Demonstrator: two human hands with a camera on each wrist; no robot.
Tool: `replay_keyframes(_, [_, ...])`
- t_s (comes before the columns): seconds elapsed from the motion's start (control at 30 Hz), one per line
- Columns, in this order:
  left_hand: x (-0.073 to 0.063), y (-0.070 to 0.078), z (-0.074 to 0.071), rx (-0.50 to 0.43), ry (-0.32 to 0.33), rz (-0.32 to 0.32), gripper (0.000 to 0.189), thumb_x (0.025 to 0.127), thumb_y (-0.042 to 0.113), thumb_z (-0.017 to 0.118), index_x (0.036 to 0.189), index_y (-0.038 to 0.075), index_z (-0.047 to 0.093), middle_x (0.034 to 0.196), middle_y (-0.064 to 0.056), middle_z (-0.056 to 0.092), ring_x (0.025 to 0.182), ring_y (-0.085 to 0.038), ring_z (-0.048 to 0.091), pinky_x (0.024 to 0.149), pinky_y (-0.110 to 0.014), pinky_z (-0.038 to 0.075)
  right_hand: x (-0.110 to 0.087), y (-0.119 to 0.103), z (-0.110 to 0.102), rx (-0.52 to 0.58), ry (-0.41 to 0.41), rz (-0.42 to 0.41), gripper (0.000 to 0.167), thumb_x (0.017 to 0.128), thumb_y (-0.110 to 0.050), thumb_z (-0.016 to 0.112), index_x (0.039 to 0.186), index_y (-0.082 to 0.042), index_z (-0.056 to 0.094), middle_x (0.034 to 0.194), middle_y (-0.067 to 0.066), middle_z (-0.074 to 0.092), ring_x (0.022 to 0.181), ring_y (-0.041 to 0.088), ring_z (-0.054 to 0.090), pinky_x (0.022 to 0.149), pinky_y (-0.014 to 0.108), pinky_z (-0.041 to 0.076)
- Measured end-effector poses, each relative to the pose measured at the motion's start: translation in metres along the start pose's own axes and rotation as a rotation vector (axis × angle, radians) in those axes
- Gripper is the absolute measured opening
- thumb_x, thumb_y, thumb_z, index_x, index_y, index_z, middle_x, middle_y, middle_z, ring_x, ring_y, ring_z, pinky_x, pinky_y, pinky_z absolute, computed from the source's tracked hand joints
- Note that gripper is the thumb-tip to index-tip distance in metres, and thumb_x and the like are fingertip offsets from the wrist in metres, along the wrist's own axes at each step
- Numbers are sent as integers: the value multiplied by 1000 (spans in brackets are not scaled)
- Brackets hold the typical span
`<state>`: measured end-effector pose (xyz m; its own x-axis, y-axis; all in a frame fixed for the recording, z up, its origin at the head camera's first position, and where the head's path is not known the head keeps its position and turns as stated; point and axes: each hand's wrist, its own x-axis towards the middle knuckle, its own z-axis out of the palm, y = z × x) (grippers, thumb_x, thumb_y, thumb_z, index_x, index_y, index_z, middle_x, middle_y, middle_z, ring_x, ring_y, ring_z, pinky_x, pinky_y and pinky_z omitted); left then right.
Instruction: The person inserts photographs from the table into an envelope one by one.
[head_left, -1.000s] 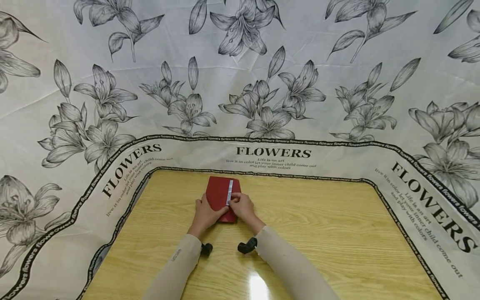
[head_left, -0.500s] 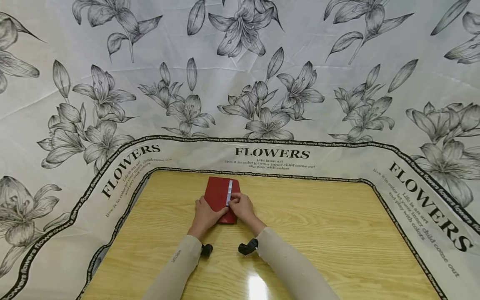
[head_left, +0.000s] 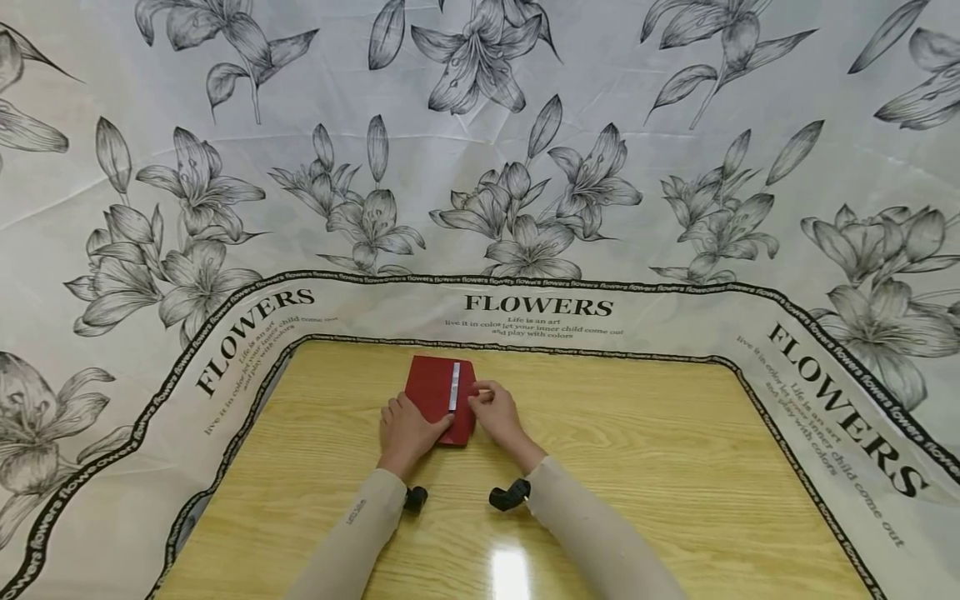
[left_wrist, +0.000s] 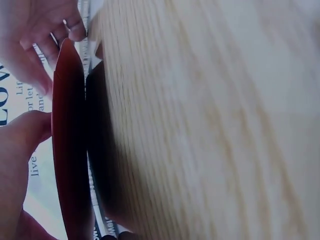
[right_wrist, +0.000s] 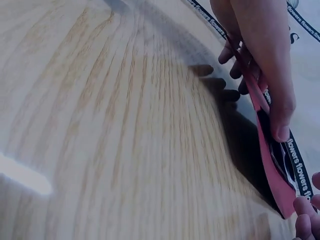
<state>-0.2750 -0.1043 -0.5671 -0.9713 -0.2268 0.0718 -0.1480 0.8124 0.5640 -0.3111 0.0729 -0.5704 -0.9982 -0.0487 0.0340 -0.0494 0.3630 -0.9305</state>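
A red paper envelope [head_left: 431, 386] with a narrow whitish strip [head_left: 454, 387] along its right side is at the far middle of the table. My left hand [head_left: 407, 432] grips its near left part, the thumb pressing the top close to the strip's near end. In the right wrist view, the left hand's other fingers show beyond the envelope [right_wrist: 274, 180], whose side gapes a little. My right hand [head_left: 497, 412] is at the envelope's right edge with its fingers loosely bent. Nothing shows between those fingers. The left wrist view has the envelope [left_wrist: 70, 150] nearly edge-on, raised off the wood.
The wood-grain table [head_left: 637, 467] extends in front and to both sides. A white cloth [head_left: 390, 308] printed with black flowers and lettering borders it and rises behind. Black wrist cameras [head_left: 510, 495] sit at both sleeves. A bright light reflection lies near the front.
My right hand has come off the whitish strip and shifted right to the envelope's edge. The left hand keeps its grip. The whole head view has drifted slightly.
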Motion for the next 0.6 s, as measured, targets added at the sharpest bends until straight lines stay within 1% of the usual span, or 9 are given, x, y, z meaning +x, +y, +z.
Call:
replay_keyframes(0.13, [1, 1, -1, 43, -24, -22, 105, 85, 62, 84, 145, -14, 42, 132, -33, 52, 121, -45, 50, 108, -58, 43, 0, 1, -10, -7, 5, -12, 37, 106, -11, 68, 141, 3, 64, 110, 17, 71, 96, 27, 67, 80, 41, 57])
replay_keyframes(0.3, [3, 0, -1, 81, -46, -37, 111, 85, 64, 83, 150, -15, 39, 138, -35, 48, 126, -46, 48, 110, -59, 41, -1, 1, -22, -18, 13, -27, 39, 106, -11, 68, 143, 2, 63, 110, 15, 70, 95, 25, 66, 79, 39, 55])
replay_keyframes(0.4, [2, 0, -1, 105, -56, -36, 114, 85, 65, 82, 153, -15, 37, 140, -36, 47, 128, -47, 47, 112, -60, 39, -1, 3, -28, -43, 23, -44, 39, 106, -11, 68, 142, 2, 64, 111, 14, 70, 94, 24, 65, 79, 39, 55])
replay_keyframes(0.6, [1, -3, -2, 111, -73, -32, 121, 86, 66, 81, 160, -14, 29, 144, -39, 43, 131, -51, 45, 113, -62, 38, -4, 5, -44, -70, 20, -58, 40, 107, -13, 67, 145, -2, 62, 115, 15, 69, 98, 26, 65, 82, 44, 56])
